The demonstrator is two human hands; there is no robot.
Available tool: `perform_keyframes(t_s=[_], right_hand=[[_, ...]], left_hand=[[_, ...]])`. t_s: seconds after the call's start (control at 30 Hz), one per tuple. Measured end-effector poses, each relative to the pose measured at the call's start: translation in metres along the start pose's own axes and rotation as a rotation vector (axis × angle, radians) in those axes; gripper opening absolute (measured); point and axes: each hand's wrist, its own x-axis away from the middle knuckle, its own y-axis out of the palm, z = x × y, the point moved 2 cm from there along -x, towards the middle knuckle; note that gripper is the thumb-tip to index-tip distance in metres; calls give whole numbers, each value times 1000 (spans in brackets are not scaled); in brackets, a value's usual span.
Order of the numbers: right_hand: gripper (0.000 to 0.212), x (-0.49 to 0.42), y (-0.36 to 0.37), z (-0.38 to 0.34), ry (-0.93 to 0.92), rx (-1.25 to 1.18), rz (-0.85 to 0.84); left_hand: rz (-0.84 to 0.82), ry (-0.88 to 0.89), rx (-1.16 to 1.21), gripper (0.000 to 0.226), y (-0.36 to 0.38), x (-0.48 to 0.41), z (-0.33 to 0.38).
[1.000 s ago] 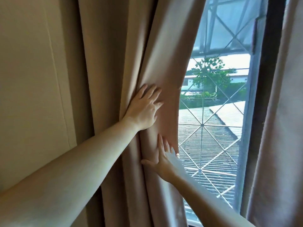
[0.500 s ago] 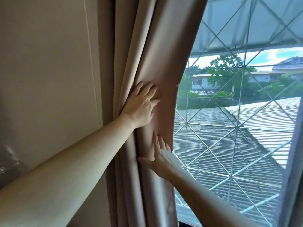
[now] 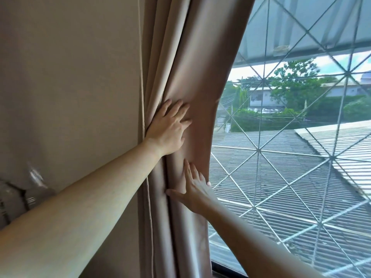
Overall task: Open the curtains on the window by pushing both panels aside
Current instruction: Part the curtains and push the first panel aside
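Observation:
The beige left curtain panel (image 3: 192,63) hangs bunched in folds against the left edge of the window (image 3: 291,167). My left hand (image 3: 170,127) lies flat on the gathered fabric, fingers spread and pointing up-right. Below it, my right hand (image 3: 192,189) also presses flat on the panel near its inner edge, fingers up and thumb out to the left. Neither hand grips the cloth. The right curtain panel is out of view.
A beige wall (image 3: 70,77) fills the left side, with a shiny silvery object (image 3: 16,197) at its lower left. The window pane has a diamond wire grille (image 3: 259,151), with corrugated roofs, trees and buildings outside. A dark sill (image 3: 230,271) runs along the bottom.
The left panel has been pushed further left and bunched tighter against the wall. More glass is uncovered, and the view has swung left so the right panel has left the frame.

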Motion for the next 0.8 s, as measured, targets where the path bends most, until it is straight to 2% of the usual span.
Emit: perform_keyframes(t_s=[0.17,0.6,0.8], right_hand=[[120,-14,15,-23,-9,17,-5],[113,-32,30,-48,54,118,134],[110,-35,41,-53,14,85,82]], left_hand=[[-28,-5,-21,62,9,11,-21],[-36,9,-38,60,26,26,-49],[-43,-14,-47,58,27,31,-59]])
